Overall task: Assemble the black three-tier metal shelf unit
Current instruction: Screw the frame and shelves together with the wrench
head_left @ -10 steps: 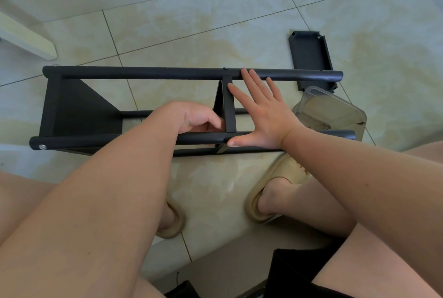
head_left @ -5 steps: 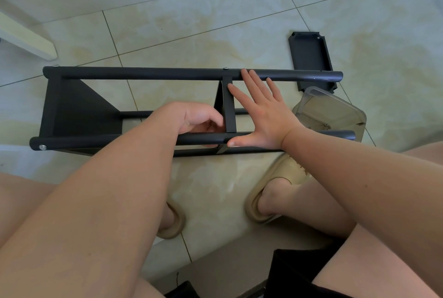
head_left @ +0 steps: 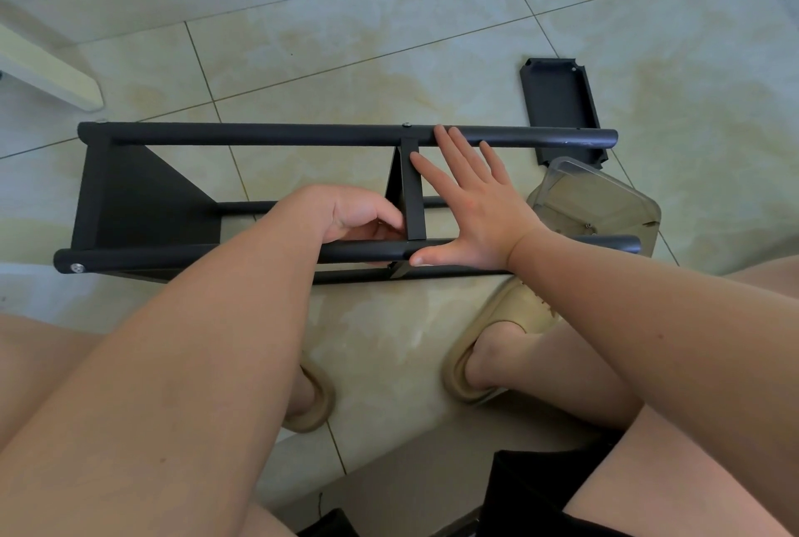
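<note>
– On the tiled floor, at the left, why does the shelf frame [head_left: 268, 134] lie on its side?
– Likely so the joints face up. The end tier [head_left: 142, 199] looks already screwed in there.
– And the left hand [head_left: 359, 214]?
– Its fingers are curled at the middle tier [head_left: 413, 190], where it meets the near pole [head_left: 173, 257]. Whether they pinch a screw, I cannot tell.
– The right hand [head_left: 471, 208]?
– It lies flat, fingers spread from the near pole to the far pole [head_left: 540, 138], apparently bracing that tier square.
– Further right?
– A clear container [head_left: 605, 199], probably for hardware, and the third tier [head_left: 560, 104] lying loose, not yet fitted.
</note>
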Motion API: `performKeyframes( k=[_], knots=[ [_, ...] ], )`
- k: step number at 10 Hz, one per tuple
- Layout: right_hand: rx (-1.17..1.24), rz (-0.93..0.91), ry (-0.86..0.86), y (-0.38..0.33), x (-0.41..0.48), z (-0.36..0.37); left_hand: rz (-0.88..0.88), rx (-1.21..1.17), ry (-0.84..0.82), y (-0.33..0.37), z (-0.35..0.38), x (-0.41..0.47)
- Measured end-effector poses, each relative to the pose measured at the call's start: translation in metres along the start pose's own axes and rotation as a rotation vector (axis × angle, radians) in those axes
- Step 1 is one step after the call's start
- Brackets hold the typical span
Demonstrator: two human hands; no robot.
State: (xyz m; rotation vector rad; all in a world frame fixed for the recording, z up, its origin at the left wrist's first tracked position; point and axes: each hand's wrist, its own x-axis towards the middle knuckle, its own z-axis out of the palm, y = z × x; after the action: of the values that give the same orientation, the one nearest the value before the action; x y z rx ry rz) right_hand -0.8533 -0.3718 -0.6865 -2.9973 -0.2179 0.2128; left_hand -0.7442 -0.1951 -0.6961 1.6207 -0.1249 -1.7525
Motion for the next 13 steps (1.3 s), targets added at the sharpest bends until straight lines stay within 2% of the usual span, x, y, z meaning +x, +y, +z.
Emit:
performKeyframes(
  k=[2,3,7,9,13],
  knots=[
    [0.001,0.000,-0.002,0.0007,0.0000,-0.0004,0.037,0.148,0.099,-0.0024,0.0001,0.0063],
    [0.003,0.004,-0.009,0.0006,0.0000,-0.0002,0.069,0.122,0.113,-0.0034,-0.0003,0.0070],
    [0.000,0.005,-0.008,-0.0004,0.0003,-0.0003,0.090,-0.002,0.030,-0.0057,-0.0026,0.0096],
    [0.002,0.010,-0.011,-0.0002,-0.0002,-0.0005,0.058,0.085,0.056,-0.0035,-0.0010,0.0070],
    [0.014,0.009,-0.008,-0.0001,0.0005,-0.0011,0.106,0.033,0.045,-0.0030,-0.0007,0.0072]
  ],
)
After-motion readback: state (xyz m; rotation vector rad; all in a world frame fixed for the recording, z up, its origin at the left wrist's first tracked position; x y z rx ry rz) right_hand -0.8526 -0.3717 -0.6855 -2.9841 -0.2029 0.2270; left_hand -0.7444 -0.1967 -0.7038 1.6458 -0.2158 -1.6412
